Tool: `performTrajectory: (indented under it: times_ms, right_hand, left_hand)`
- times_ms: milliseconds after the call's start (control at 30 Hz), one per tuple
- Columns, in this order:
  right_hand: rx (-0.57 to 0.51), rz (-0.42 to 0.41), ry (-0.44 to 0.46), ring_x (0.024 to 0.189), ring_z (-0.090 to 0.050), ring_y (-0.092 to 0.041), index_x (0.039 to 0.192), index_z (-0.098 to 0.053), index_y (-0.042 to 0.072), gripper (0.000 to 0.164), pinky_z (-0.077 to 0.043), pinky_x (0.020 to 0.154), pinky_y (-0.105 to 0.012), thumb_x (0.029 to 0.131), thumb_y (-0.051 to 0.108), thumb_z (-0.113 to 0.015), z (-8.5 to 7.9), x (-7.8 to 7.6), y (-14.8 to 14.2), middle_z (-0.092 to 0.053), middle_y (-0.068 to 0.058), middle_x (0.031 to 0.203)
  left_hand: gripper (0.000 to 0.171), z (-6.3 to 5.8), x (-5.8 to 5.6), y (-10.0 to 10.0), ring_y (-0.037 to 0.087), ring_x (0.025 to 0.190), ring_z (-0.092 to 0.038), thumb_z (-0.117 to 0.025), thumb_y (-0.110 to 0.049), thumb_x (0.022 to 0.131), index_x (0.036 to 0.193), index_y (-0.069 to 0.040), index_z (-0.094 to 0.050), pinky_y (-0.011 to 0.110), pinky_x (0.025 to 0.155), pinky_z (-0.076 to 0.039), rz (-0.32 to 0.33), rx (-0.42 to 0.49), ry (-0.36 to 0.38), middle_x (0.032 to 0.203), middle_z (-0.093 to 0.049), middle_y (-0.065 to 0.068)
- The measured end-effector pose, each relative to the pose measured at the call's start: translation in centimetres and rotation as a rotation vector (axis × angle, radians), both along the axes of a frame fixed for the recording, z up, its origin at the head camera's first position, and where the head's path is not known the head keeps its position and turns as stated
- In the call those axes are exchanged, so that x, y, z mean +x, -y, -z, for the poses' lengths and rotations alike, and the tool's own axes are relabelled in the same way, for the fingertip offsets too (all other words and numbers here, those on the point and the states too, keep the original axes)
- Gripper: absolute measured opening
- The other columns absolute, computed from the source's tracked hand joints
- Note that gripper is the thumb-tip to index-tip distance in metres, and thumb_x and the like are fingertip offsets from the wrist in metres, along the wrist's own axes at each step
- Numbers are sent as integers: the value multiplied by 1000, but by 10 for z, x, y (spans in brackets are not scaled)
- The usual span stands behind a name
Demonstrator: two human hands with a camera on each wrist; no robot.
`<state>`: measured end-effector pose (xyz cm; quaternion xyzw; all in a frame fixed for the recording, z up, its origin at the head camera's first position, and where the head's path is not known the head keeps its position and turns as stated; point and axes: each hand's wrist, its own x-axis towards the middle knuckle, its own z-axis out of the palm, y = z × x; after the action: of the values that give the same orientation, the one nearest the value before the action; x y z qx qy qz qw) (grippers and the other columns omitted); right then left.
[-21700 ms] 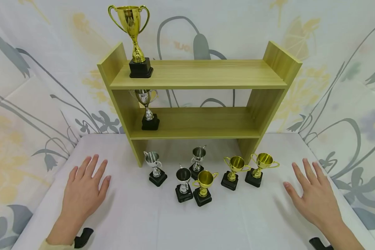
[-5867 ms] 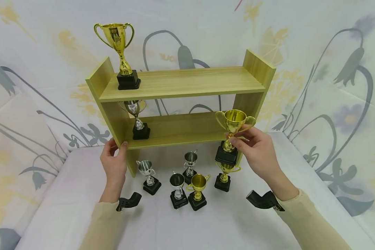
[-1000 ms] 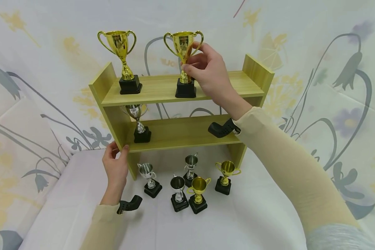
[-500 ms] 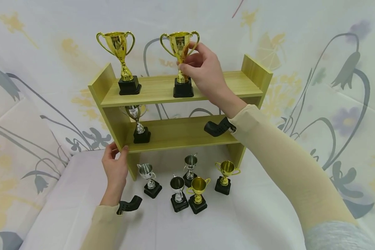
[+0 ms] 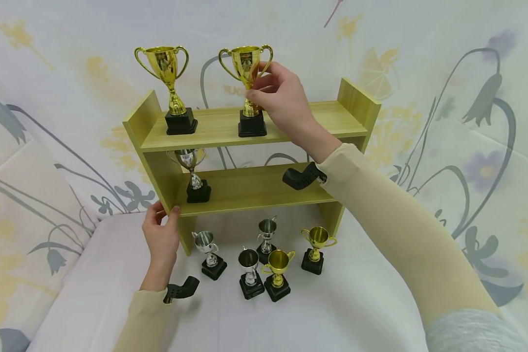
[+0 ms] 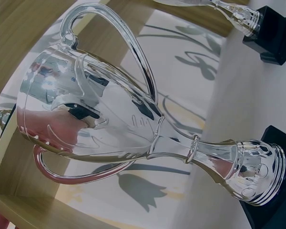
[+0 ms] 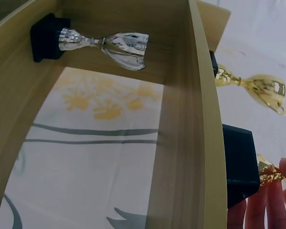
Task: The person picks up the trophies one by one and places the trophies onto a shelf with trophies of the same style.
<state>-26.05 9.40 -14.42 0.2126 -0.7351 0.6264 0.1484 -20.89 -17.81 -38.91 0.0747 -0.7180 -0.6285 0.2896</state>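
My right hand [image 5: 286,102] pinches a gold trophy cup [image 5: 245,57] by its stem with thumb and fingers. The cup is upright, its black base [image 7: 241,160] at the top board of a two-tier wooden shelf [image 5: 317,115]. To its left a second gold trophy [image 5: 165,66] stands at that board's left end. My left hand [image 5: 162,234] grips the shelf's left side panel, thumb on the front edge by the middle board. On that middle board stands a silver trophy [image 5: 194,182]. Another silver trophy [image 6: 100,109] fills much of the left wrist view, with a fingertip at the corner.
On the white-covered table, below and before the shelf, stand three small silver trophies, one at left [image 5: 207,239], one at back [image 5: 267,230], one at front [image 5: 248,259]. Two gold ones stand near them, a front cup [image 5: 278,261] and a right-hand cup [image 5: 319,238].
Over the last second my right hand moves the gold trophy left along the top board. Earlier it was held lower, at the shelf's right; before that, both hands lay open on the table.
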Motion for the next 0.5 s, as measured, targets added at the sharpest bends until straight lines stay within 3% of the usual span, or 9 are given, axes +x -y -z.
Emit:
performTrajectory:
  times_ms: [300,500]
  right_hand:
    - [11,17,25,95,-61,-21,129,-57,7,39,-52,82,-32,92,5,-68,-2,-3,6,-62,-8,103]
    - [23,13,36,97,-61,-20,126,-58,6,36,-52,83,-31,92,7,-69,-2,-7,9,-62,-8,105]
  left_hand:
    - [34,-1,1,0,12,107,-53,-61,-16,98,128,-1,-58,44,97,-46,8,-7,12,105,-52,-5]
    - [34,-2,2,0,12,106,-52,-61,-16,98,127,-1,-58,41,95,-47,9,5,15,104,-52,-5]
